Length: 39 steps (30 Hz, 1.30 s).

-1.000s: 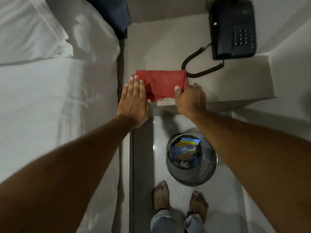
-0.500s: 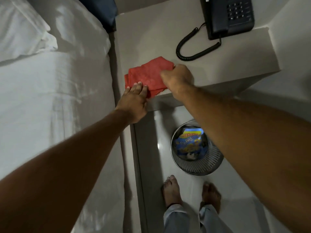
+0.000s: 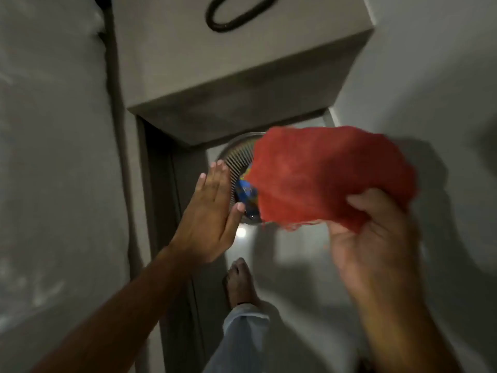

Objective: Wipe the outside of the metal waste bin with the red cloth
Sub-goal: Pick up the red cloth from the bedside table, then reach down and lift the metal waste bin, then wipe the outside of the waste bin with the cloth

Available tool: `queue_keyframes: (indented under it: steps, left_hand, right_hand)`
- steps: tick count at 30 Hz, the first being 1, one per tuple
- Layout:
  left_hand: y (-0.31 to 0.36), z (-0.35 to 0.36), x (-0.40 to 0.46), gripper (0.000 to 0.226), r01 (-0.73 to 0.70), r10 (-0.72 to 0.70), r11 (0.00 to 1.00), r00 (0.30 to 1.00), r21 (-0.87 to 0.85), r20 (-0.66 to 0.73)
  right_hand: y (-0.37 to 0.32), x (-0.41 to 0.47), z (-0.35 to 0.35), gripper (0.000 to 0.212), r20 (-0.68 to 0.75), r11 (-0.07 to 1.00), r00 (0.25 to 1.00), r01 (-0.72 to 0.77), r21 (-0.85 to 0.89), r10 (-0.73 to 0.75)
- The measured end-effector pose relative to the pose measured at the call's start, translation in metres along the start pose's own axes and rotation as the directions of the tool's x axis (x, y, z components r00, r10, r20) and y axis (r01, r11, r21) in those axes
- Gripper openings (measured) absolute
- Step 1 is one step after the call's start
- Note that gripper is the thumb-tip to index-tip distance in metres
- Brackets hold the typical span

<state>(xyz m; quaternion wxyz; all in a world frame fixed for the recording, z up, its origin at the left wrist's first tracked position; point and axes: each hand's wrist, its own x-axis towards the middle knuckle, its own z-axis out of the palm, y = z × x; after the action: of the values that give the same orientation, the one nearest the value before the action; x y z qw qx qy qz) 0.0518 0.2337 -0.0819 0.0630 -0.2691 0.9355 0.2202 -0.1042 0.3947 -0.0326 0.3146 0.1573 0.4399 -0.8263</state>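
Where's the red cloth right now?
The red cloth is held up in the right hand, right of centre in the head view, in front of the metal waste bin.

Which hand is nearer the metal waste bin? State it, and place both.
Left. The left hand is open, its fingertips against the metal waste bin at its left rim. The right hand holds the red cloth in front of the bin, raised towards the camera.

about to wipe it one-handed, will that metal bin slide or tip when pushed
The metal bin looks thin and slatted, so probably light and apt to slide on the glossy floor. The open left hand beside it could steady it.
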Motion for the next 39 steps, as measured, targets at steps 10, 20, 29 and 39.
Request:
queue_keyframes:
  steps: [10,20,29,39]
  left_hand:
    - [-0.024,0.099,0.053,0.078,-0.418,0.373,0.861,0.906,0.288,0.201]
    - [-0.089,0.066,0.071,0.085,-0.712,0.594,0.485,0.694,0.507,0.406]
    - [-0.022,0.096,0.072,0.07,-0.536,0.512,0.823,0.843,0.188,0.163]
    - [-0.029,0.09,0.077,0.071,-0.54,0.507,0.839,0.819,0.06,0.268]
  right_hand:
    - [0.108,0.074,-0.225,0.026,-0.181,0.923,0.964,0.117,-0.367,-0.194]
    - [0.192,0.149,-0.213,0.011,-0.098,0.95,0.946,0.303,-0.078,-0.31]
    - [0.203,0.127,-0.174,0.031,0.059,0.889,0.919,0.391,-0.237,-0.389]
    - [0.247,0.145,-0.106,0.056,0.378,0.714,0.735,0.663,-0.225,-0.563]
